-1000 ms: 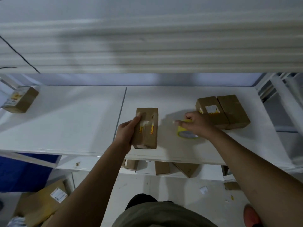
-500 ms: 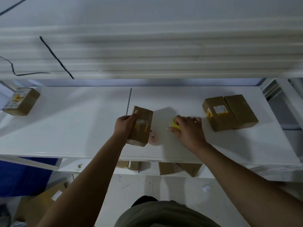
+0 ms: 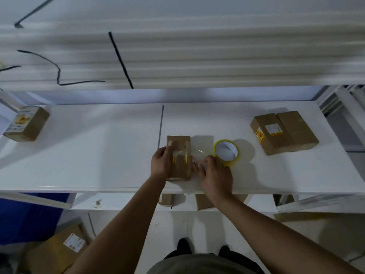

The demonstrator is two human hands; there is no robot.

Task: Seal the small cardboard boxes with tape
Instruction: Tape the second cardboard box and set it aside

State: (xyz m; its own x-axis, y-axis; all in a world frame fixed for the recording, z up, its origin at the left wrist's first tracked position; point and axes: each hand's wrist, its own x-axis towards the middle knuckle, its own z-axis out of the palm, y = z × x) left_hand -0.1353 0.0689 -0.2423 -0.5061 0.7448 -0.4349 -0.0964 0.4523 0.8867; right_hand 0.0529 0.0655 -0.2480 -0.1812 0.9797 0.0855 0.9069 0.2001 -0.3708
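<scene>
A small brown cardboard box (image 3: 182, 167) with yellow marks lies on the white table (image 3: 98, 155) near its front edge. My left hand (image 3: 161, 164) grips the box's left side, thumb laid across its top. A yellow roll of clear tape (image 3: 226, 152) lies flat just right of the box. My right hand (image 3: 215, 175) sits between box and roll, its fingertips pinching a clear strip of tape (image 3: 199, 153) that stretches from the roll toward the box's right edge.
Two brown boxes (image 3: 284, 133) sit side by side at the table's right. Another box (image 3: 26, 123) stands at the far left. More boxes (image 3: 203, 201) rest on a lower shelf, and a large carton (image 3: 59, 252) lies on the floor. Black cables (image 3: 120, 58) cross the wall.
My right hand has let go of the tape roll, which now lies flat, and has drawn back toward me with a strip. The left hand has laid the box flat.
</scene>
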